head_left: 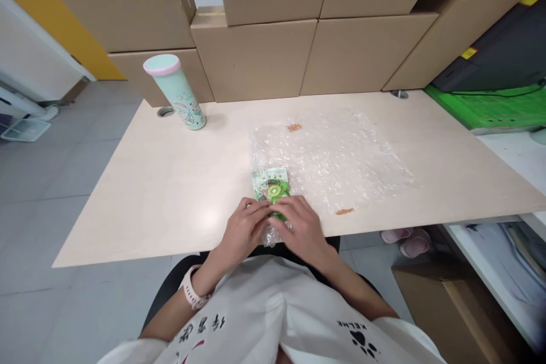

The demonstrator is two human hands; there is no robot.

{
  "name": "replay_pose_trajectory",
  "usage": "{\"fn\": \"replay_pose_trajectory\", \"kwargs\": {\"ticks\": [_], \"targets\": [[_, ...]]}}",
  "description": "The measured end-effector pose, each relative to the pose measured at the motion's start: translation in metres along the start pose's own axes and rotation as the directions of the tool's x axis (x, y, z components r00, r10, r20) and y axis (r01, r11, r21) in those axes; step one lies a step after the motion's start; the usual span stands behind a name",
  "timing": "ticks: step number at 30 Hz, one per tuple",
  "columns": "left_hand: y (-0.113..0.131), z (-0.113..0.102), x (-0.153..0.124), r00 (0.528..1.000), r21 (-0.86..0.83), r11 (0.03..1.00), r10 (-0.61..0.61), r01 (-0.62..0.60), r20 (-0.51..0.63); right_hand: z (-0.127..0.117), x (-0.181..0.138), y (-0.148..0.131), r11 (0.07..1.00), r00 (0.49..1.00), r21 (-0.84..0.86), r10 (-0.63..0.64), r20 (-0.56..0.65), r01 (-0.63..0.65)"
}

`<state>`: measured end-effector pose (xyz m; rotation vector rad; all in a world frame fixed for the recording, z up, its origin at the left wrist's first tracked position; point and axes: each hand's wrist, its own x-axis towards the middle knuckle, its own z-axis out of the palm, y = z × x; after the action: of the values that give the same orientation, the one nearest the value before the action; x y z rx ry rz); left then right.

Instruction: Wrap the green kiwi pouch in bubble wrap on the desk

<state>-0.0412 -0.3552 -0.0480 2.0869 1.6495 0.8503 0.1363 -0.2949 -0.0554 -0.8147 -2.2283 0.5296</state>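
A green packet (277, 185) with a kiwi picture lies at the left end of a clear bubble wrap sheet (341, 153), near the table's front edge. My left hand (245, 227) and my right hand (301, 227) meet over the packet's lower part. Between them a bunched end of the wrap sticks out toward my body. Both hands have curled fingers pressed on the wrap and packet; the thumbs are partly hidden. How much film covers the packet is hard to make out.
A mint tumbler (181, 94) with a pink rim stands at the back left of the pale table (157, 182). Cardboard boxes (260, 62) are stacked along the far edge. At the right are a green crate (486, 108) and a white shelf (499, 273).
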Motion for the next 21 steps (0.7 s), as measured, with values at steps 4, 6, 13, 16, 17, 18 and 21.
{"fn": "replay_pose_trajectory", "kwargs": {"ticks": [4,6,13,16,17,18,21], "targets": [[-0.001,-0.009,0.005,0.997,-0.116,0.990,-0.080,0.081,0.018,0.007,-0.021,-0.016,0.980,0.985,-0.175,-0.070,0.156,0.097],[-0.002,-0.015,0.008,0.994,-0.147,0.983,-0.110,0.112,0.023,0.008,-0.025,-0.015,0.966,0.972,-0.220,-0.088,0.219,0.136],[-0.023,-0.044,0.028,0.947,0.020,0.981,0.180,-0.192,0.265,0.017,-0.033,-0.010,0.902,0.969,-0.360,-0.203,0.139,0.240],[-0.038,-0.052,0.043,0.891,0.068,0.939,0.296,-0.338,0.344,0.024,-0.036,-0.010,0.918,0.975,-0.334,-0.221,0.012,0.212],[-0.043,-0.054,0.048,0.877,0.065,0.927,0.325,-0.370,0.353,0.026,-0.037,-0.010,0.929,0.977,-0.316,-0.213,-0.032,0.192],[-0.047,-0.056,0.053,0.866,0.054,0.919,0.348,-0.392,0.358,0.028,-0.037,-0.010,0.943,0.978,-0.287,-0.194,-0.072,0.166],[-0.052,-0.060,0.069,0.849,0.010,0.916,0.368,-0.401,0.379,0.026,-0.035,-0.012,0.993,0.984,-0.114,-0.049,-0.173,0.029]]}}
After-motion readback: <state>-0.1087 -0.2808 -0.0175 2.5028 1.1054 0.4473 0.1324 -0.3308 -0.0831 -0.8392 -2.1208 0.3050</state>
